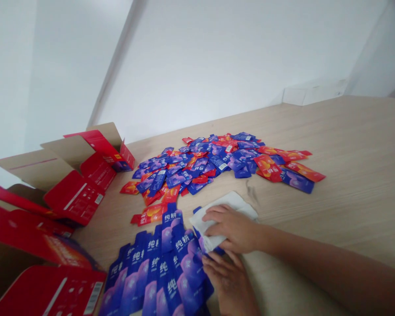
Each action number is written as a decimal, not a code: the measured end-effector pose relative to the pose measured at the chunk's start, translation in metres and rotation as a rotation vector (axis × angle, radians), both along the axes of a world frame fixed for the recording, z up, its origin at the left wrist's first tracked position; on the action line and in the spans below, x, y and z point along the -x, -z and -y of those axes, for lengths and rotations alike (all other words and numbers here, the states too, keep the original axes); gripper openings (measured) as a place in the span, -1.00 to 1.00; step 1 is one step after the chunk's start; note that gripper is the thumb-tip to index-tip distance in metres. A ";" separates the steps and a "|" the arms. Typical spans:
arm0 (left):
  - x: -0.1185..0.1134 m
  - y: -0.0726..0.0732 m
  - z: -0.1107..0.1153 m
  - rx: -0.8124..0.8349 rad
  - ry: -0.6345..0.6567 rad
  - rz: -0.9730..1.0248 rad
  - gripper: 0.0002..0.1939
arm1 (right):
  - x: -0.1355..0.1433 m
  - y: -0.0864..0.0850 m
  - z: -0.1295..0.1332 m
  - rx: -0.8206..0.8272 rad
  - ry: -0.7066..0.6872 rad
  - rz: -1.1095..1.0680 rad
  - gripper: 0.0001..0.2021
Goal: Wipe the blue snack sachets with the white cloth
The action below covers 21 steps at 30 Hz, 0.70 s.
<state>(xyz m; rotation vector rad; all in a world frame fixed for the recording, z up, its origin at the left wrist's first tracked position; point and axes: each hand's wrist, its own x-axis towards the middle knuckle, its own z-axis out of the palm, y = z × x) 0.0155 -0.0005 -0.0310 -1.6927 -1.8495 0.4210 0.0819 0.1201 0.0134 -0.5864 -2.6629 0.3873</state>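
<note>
My right hand (232,228) is closed on a folded white cloth (242,204), its fingers pressed over the cloth. Beneath the cloth lies a blue sachet (197,210), mostly hidden. Just below, my left hand (228,281) grips the near end of that sachet, though the fingertips are partly hidden. To the left of both hands, several blue sachets (164,267) with purple fruit pictures lie in overlapping rows, all facing the same way. A red-orange sachet (153,213) rests at the far end of these rows.
Farther back, a loose heap of blue and red sachets (200,160) spreads over the wooden table (342,175). Red cardboard boxes (75,197) with raised flaps stand along the left side. A white wall (233,57) borders the table, with a white box-like object (312,93) against it.
</note>
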 end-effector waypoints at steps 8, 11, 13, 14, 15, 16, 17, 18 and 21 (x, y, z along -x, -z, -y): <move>0.002 0.002 0.000 -0.021 0.027 0.094 -0.59 | 0.000 -0.001 -0.009 0.014 0.209 0.047 -0.69; 0.003 -0.005 0.001 -0.039 0.040 0.075 -0.58 | -0.003 -0.001 -0.011 -0.010 0.245 0.040 -0.72; 0.003 -0.007 0.001 -0.041 0.033 0.017 -0.58 | -0.003 -0.001 -0.007 -0.024 0.161 0.024 -0.72; 0.002 -0.008 0.002 -0.038 0.032 -0.008 -0.59 | -0.003 -0.001 -0.005 -0.027 0.096 0.018 -0.71; 0.001 -0.007 0.001 -0.035 0.031 -0.028 -0.61 | -0.002 -0.001 -0.002 -0.024 0.033 0.017 -0.70; 0.001 -0.006 0.001 -0.033 0.027 -0.047 -0.62 | 0.000 -0.001 0.000 -0.017 -0.014 0.021 -0.69; 0.000 -0.004 0.001 -0.029 0.021 -0.066 -0.63 | 0.001 0.000 0.001 -0.007 -0.036 0.026 -0.69; -0.001 -0.001 0.000 -0.025 0.009 -0.082 -0.63 | 0.002 0.000 0.001 0.003 -0.030 0.032 -0.68; -0.001 0.004 -0.001 -0.018 -0.041 -0.105 -0.60 | 0.002 0.000 -0.003 0.021 0.091 0.046 -0.65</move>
